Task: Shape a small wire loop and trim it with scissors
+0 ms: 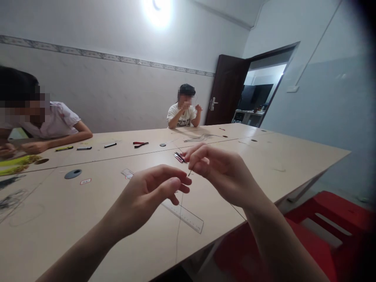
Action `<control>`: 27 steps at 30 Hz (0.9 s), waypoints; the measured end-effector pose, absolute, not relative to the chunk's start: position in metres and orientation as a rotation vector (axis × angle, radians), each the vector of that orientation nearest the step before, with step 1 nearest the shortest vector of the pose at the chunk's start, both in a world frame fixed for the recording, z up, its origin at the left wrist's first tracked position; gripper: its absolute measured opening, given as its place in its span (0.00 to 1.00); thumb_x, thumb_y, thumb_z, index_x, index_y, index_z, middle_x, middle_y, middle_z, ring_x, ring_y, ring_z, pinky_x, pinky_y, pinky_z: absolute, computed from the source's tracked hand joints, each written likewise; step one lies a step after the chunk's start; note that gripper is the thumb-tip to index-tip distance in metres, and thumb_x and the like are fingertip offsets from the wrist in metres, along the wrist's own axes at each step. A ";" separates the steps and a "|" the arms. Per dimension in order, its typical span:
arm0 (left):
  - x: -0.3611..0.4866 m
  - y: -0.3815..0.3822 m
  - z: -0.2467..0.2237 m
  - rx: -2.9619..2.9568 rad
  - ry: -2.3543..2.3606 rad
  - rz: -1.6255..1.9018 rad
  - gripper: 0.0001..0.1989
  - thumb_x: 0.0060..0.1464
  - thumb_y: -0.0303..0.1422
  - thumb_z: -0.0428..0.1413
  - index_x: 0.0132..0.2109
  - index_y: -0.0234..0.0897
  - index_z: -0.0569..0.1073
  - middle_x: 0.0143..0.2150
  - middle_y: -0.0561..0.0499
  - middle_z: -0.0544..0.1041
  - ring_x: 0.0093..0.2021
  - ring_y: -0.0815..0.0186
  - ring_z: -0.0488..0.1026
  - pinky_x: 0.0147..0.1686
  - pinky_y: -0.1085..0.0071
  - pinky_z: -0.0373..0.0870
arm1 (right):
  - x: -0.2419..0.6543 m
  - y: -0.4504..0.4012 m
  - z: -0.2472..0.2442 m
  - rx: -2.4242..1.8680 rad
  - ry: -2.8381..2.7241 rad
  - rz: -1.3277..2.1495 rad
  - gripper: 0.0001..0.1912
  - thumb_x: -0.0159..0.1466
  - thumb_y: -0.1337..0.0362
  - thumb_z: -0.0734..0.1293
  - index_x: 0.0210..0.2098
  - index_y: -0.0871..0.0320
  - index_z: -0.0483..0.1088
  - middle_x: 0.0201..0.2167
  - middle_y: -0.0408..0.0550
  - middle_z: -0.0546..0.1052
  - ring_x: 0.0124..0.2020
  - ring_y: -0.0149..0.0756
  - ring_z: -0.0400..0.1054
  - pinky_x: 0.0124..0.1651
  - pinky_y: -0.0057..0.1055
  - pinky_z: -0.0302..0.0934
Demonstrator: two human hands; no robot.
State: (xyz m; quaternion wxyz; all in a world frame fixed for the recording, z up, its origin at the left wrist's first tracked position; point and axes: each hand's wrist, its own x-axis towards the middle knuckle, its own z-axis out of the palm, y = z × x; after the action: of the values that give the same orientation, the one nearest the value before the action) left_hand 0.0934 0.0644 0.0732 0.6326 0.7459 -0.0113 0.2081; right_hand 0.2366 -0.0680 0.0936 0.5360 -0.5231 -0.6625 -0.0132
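Note:
My right hand [220, 168] is closed in a pinch above the table. A short, thin dark strand [189, 172] sticks out from its thumb and index fingertips. Just to the left, my left hand [155, 184] has its fingers loosely curved and apart, close to the strand's tip. A fine thread [178, 235] runs down below my left fingers toward the table's near edge; its upper end is hidden. Under my hands a clear ruler [188, 217] lies slantwise, partly covered by the left hand. Behind my right fingertips lie several small slim tools [178, 157].
Red-handled pliers [140, 144], cutter knives [84, 148] and a grey disc [73, 174] lie on the pale table [96, 211]. Loose wire [202, 137] lies farther back. Two people sit across, at left and centre. Red stools [337, 211] stand at right.

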 end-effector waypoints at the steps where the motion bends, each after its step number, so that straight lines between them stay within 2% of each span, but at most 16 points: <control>1: 0.095 0.065 0.073 1.615 -0.042 0.445 0.09 0.59 0.38 0.57 0.40 0.40 0.79 0.37 0.50 0.81 0.37 0.68 0.77 0.31 0.78 0.73 | 0.235 -0.068 0.093 -1.264 -1.595 -0.032 0.06 0.66 0.70 0.64 0.33 0.56 0.70 0.35 0.45 0.75 0.42 0.36 0.70 0.46 0.36 0.68; 5: 0.098 0.066 0.074 1.435 -0.025 0.336 0.06 0.56 0.32 0.60 0.33 0.36 0.79 0.29 0.52 0.79 0.29 0.72 0.75 0.27 0.80 0.71 | 0.232 -0.066 0.089 -1.306 -1.646 -0.040 0.07 0.66 0.71 0.64 0.33 0.56 0.69 0.37 0.44 0.74 0.44 0.36 0.69 0.45 0.34 0.67; 10: 0.099 0.065 0.073 1.399 -0.004 0.295 0.07 0.56 0.29 0.59 0.30 0.34 0.77 0.26 0.54 0.77 0.26 0.73 0.74 0.27 0.78 0.71 | 0.228 -0.065 0.091 -1.347 -1.680 -0.070 0.08 0.66 0.73 0.63 0.33 0.56 0.69 0.37 0.43 0.73 0.42 0.33 0.69 0.45 0.32 0.65; 13: 0.100 0.066 0.071 1.393 -0.014 0.310 0.07 0.56 0.30 0.59 0.30 0.34 0.75 0.25 0.55 0.76 0.25 0.73 0.73 0.27 0.77 0.71 | 0.233 -0.059 0.090 -1.367 -1.673 -0.088 0.05 0.67 0.69 0.63 0.34 0.56 0.69 0.36 0.43 0.74 0.41 0.33 0.70 0.43 0.32 0.67; 15: 0.101 0.067 0.070 1.394 -0.013 0.344 0.07 0.56 0.30 0.58 0.30 0.35 0.74 0.25 0.55 0.75 0.24 0.73 0.72 0.27 0.76 0.71 | 0.244 -0.048 0.082 -1.412 -1.641 -0.112 0.06 0.69 0.63 0.62 0.38 0.56 0.69 0.37 0.44 0.74 0.41 0.34 0.71 0.42 0.33 0.68; 17: 0.100 0.067 0.071 1.400 -0.012 0.396 0.08 0.55 0.29 0.58 0.28 0.35 0.73 0.24 0.56 0.75 0.24 0.73 0.72 0.27 0.75 0.71 | 0.259 -0.034 0.064 -1.518 -1.594 -0.143 0.10 0.71 0.60 0.60 0.43 0.59 0.68 0.38 0.47 0.74 0.42 0.36 0.71 0.42 0.37 0.69; 19: 0.100 0.068 0.072 1.395 -0.011 0.453 0.08 0.55 0.28 0.58 0.28 0.35 0.73 0.23 0.56 0.74 0.23 0.73 0.71 0.27 0.75 0.71 | 0.273 -0.018 0.038 -1.691 -1.588 -0.149 0.09 0.69 0.61 0.63 0.42 0.61 0.69 0.39 0.46 0.75 0.41 0.37 0.72 0.44 0.40 0.68; 23: 0.099 0.070 0.074 1.371 -0.003 0.552 0.08 0.55 0.25 0.56 0.28 0.35 0.74 0.21 0.56 0.75 0.23 0.74 0.71 0.26 0.78 0.69 | 0.287 0.008 -0.018 -2.040 -1.712 -0.079 0.09 0.67 0.61 0.66 0.43 0.61 0.71 0.43 0.48 0.75 0.42 0.38 0.71 0.46 0.42 0.68; 27: 0.097 0.071 0.075 1.362 0.000 0.637 0.09 0.55 0.24 0.55 0.27 0.35 0.73 0.21 0.57 0.75 0.23 0.75 0.71 0.26 0.79 0.69 | 0.290 0.021 -0.044 -2.273 -1.762 -0.001 0.12 0.67 0.60 0.66 0.48 0.59 0.69 0.48 0.50 0.73 0.46 0.40 0.70 0.48 0.43 0.67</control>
State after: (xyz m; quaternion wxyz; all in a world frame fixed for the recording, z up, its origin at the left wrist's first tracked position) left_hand 0.0975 0.0706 0.0755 0.7306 0.6185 -0.0001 0.2894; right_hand 0.2897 0.0212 -0.0444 0.1322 -0.7834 -0.6073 -0.0003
